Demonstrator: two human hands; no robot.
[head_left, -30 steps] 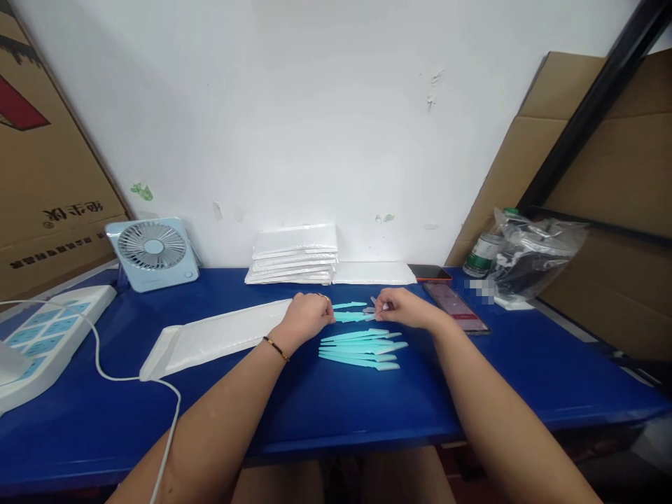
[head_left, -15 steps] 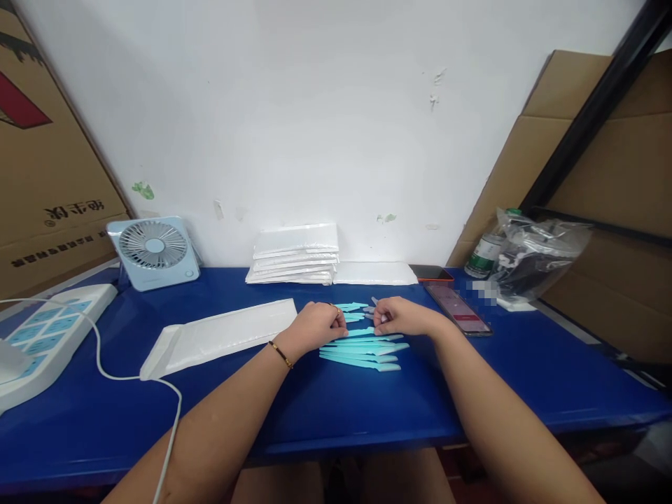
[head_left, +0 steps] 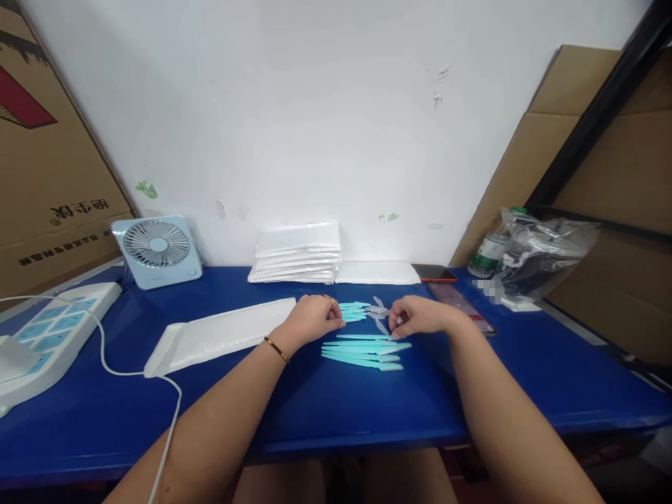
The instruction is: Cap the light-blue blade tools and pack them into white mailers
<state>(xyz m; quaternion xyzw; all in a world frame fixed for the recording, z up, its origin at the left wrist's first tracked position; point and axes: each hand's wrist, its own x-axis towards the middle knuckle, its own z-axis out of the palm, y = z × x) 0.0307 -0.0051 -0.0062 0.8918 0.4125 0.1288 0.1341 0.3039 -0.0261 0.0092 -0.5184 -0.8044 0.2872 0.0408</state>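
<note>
Several turquoise eyebrow razors [head_left: 362, 348] lie side by side in a row on the blue table. Behind them is a smaller group of turquoise razors [head_left: 354, 311], with several loose translucent grey blade caps [head_left: 376, 309] to its right. My left hand [head_left: 316, 316] has its fingers curled at the handle ends of the rear group; what they grip, if anything, is hidden. Close by the caps, my right hand [head_left: 414, 316] is closed, thumb and fingers together near the tip of the rearmost razor in the row. Its fingers hide what is between them.
A flat white padded envelope [head_left: 220, 336] lies left of my left hand. Along the wall stand a stack of white envelopes [head_left: 297, 253] and a fan [head_left: 157, 250]. A power strip [head_left: 57, 332] and cable sit left; phones [head_left: 462, 306] and a bagged item [head_left: 540, 259] sit right.
The razor that was between my hands now lies at the back of the row. My left hand has moved back towards the rear group, and my right hand slightly right, uncovering more caps.
</note>
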